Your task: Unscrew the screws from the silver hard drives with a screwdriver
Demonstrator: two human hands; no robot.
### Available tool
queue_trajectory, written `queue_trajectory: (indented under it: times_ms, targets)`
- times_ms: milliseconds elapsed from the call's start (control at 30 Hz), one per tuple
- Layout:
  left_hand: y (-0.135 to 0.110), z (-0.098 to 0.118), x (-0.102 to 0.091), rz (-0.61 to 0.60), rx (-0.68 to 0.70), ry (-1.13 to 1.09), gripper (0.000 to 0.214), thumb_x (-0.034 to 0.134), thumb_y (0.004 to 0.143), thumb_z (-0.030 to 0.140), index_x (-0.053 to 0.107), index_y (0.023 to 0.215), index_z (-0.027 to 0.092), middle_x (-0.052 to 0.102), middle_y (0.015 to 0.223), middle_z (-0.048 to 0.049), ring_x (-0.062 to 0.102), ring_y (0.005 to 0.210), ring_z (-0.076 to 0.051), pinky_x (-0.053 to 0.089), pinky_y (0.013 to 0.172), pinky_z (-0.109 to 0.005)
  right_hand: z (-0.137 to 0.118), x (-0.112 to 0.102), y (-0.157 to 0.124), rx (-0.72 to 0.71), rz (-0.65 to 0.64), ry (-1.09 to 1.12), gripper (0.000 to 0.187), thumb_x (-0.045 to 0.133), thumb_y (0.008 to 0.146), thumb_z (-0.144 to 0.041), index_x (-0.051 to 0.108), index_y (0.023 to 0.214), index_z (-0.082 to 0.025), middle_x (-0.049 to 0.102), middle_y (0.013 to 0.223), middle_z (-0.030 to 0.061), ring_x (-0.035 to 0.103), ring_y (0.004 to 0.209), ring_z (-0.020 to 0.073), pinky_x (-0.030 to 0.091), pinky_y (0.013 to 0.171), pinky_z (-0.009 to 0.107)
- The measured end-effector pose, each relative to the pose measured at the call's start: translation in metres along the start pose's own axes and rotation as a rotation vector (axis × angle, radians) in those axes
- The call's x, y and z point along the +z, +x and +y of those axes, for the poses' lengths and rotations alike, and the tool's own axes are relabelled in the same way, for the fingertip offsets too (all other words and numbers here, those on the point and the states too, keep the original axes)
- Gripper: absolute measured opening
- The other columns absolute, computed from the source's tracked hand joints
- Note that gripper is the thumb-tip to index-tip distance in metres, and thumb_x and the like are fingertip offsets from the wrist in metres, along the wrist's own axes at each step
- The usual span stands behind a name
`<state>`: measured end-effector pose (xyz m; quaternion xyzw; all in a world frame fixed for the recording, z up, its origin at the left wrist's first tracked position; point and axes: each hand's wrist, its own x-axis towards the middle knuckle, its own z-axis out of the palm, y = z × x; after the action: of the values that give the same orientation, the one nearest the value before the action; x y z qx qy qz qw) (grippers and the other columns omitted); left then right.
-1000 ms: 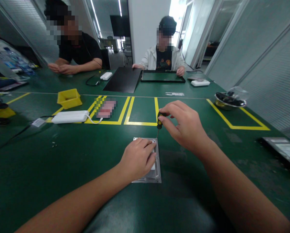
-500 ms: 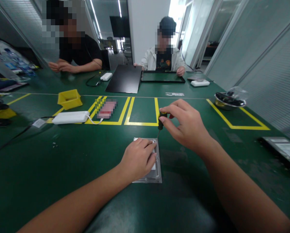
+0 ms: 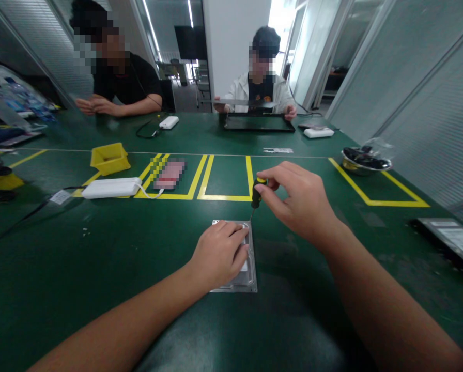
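Note:
A silver hard drive [image 3: 250, 276] lies flat on the green table [image 3: 99, 268] in front of me. My left hand [image 3: 219, 253] rests on top of it with curled fingers, pressing it down. My right hand [image 3: 299, 199] pinches the top of a small black and yellow screwdriver [image 3: 256, 194]. The screwdriver stands almost upright, its tip at the drive's far right corner.
A white power strip [image 3: 111, 187] and a yellow bin [image 3: 109, 157] sit at the left, inside yellow tape lines. A metal bowl [image 3: 365, 160] stands at the right, a flat device [image 3: 446, 237] at the right edge. Two people sit across; one holds up a dark panel [image 3: 247, 103].
My right hand's fingers have shifted round the screwdriver's top while its tip stays on the corner. The person opposite has lifted the dark panel off the table.

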<state>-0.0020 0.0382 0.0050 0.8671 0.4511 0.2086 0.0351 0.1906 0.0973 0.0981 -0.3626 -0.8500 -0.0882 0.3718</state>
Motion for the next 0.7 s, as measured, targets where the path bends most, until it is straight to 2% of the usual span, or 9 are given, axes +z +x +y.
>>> queue_trajectory:
  times_ms: [233, 433, 567, 700]
  targets:
    - [0.0001, -0.0010, 0.0011, -0.006, -0.003, -0.004, 0.034, 0.050, 0.094, 0.029, 0.063, 0.124, 0.017, 0.066, 0.117, -0.0084, 0.058, 0.106, -0.026, 0.047, 0.097, -0.046, -0.0011, 0.0013, 0.0002, 0.010, 0.032, 0.026, 0.016, 0.057, 0.089, -0.020, 0.069, 0.099, -0.015, 0.064, 0.090, 0.0070, 0.060, 0.083, 0.0184, 0.048, 0.075, 0.032]
    - [-0.0006, -0.0008, 0.0008, 0.003, -0.004, -0.011, 0.035, 0.050, 0.094, 0.029, 0.063, 0.124, 0.017, 0.067, 0.117, -0.0095, 0.058, 0.106, -0.027, 0.048, 0.096, -0.046, -0.0026, -0.0035, 0.0013, 0.052, -0.007, 0.086, 0.020, 0.054, 0.088, -0.014, 0.069, 0.101, -0.016, 0.067, 0.096, 0.0070, 0.063, 0.088, 0.0184, 0.049, 0.076, 0.031]
    - [-0.0009, -0.0008, 0.0005, 0.014, 0.000, -0.010, 0.034, 0.050, 0.094, 0.029, 0.064, 0.123, 0.017, 0.067, 0.116, -0.0098, 0.059, 0.105, -0.027, 0.048, 0.095, -0.046, -0.0015, -0.0017, 0.0002, 0.088, 0.013, 0.080, 0.014, 0.063, 0.088, -0.024, 0.069, 0.097, -0.017, 0.070, 0.090, 0.0045, 0.064, 0.080, 0.0169, 0.049, 0.075, 0.030]
    - [-0.0005, -0.0003, 0.0005, 0.026, 0.002, -0.014, 0.034, 0.052, 0.093, 0.028, 0.064, 0.123, 0.018, 0.067, 0.116, -0.0100, 0.059, 0.105, -0.027, 0.049, 0.094, -0.046, -0.0007, 0.0018, -0.0007, 0.118, 0.030, 0.063, 0.016, 0.069, 0.086, -0.031, 0.069, 0.094, -0.018, 0.072, 0.089, 0.0038, 0.065, 0.080, 0.0179, 0.049, 0.073, 0.031]
